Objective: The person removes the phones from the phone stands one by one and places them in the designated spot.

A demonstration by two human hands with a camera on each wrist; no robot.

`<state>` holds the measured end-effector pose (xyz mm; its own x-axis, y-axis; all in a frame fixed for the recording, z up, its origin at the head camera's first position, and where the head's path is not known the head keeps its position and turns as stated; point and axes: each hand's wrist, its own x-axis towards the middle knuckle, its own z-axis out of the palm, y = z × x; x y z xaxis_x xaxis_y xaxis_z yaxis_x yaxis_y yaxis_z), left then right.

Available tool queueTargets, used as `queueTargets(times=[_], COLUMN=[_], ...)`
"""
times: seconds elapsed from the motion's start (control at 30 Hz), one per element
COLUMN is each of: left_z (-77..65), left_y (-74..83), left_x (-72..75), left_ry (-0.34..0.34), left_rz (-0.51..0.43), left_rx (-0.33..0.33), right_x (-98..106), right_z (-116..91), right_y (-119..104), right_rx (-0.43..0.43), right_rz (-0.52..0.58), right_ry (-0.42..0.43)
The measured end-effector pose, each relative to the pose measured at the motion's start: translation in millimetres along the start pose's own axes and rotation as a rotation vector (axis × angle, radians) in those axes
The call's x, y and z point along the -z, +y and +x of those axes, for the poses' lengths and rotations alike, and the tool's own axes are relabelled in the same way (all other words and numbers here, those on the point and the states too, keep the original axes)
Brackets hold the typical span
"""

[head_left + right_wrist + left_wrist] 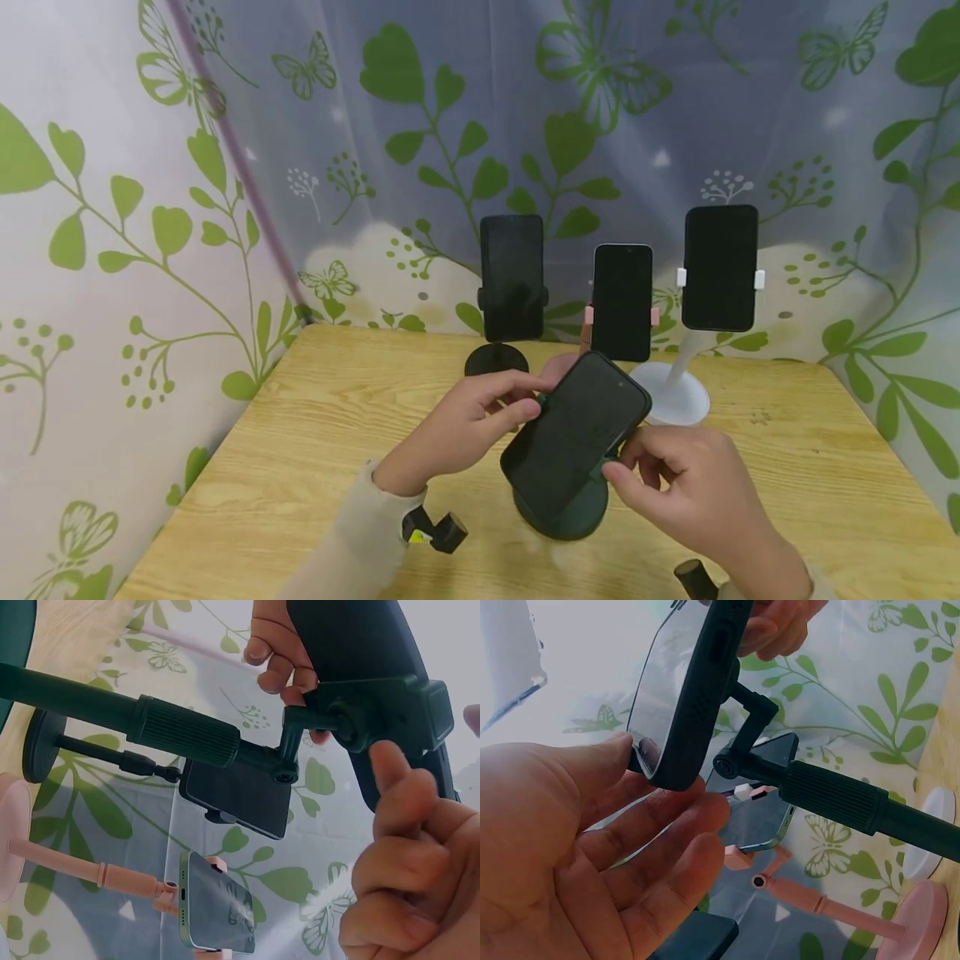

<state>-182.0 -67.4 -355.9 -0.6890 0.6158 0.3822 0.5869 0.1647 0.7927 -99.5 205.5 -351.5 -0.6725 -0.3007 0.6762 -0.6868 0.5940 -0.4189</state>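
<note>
A black phone (573,429) sits tilted in the clamp of a dark green phone stand (564,521) at the front. My left hand (468,417) has its thumb on the clamp at the phone's left edge, fingers reaching behind. In the left wrist view, the stand's ribbed neck and hinged arm (832,796) show behind the phone. My right hand (686,483) pinches the clamp's right end with thumb and forefinger, other fingers curled. The right wrist view shows the forefinger at the back of the green clamp (390,712).
Behind stand three more phones on stands: one in a black stand (495,358) at left, one in a pink stand (558,367) in the middle, one in a white stand (675,396) at right. A leaf-patterned curtain (450,83) hangs behind the wooden table (300,433).
</note>
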Motion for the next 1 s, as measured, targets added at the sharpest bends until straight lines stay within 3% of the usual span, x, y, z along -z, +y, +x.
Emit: queueTargets(times=[0.2,1.0], left_z=[-0.1,-0.9], left_y=[2.7,8.0], left_x=[0.4,0.0], left_ry=[-0.009,0.012], left_rz=[0.01,0.03], left_rx=[0.015,0.016], right_x=[-4.8,-4.7], right_z=[1.1,2.3], right_y=[-1.1,-7.9], right_rx=[0.011,-0.084], right_rz=[-0.025,0.077], right_ry=[0.003,-0.051])
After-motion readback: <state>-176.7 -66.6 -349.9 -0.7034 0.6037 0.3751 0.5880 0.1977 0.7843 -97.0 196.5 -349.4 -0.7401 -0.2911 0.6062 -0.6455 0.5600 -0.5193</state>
